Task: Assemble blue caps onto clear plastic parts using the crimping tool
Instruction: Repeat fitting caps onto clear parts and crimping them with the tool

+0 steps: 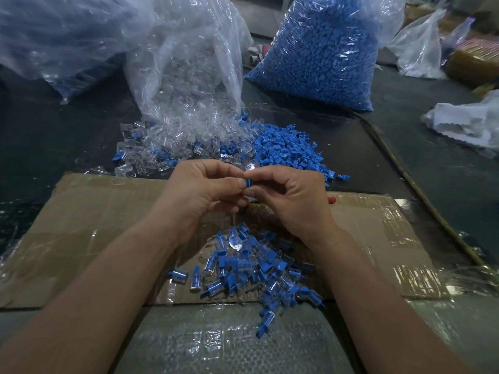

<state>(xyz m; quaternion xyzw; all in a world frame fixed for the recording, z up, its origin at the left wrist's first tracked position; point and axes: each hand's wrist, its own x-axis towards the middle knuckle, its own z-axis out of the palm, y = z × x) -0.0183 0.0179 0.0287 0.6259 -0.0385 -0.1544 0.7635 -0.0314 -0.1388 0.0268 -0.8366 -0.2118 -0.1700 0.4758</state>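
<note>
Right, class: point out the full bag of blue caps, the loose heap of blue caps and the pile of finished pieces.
Bag of blue caps (318, 55): head view, middle of its front.
Loose heap of blue caps (286, 149): head view, heap's centre.
Pile of finished pieces (256, 268): head view, pile's middle.

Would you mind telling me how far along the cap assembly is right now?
Done: a heap of capped pieces on the cardboard. In hand: left hand and right hand pinch one blue cap. Left: piles of clear parts and spare caps, plus a full bag.
</note>
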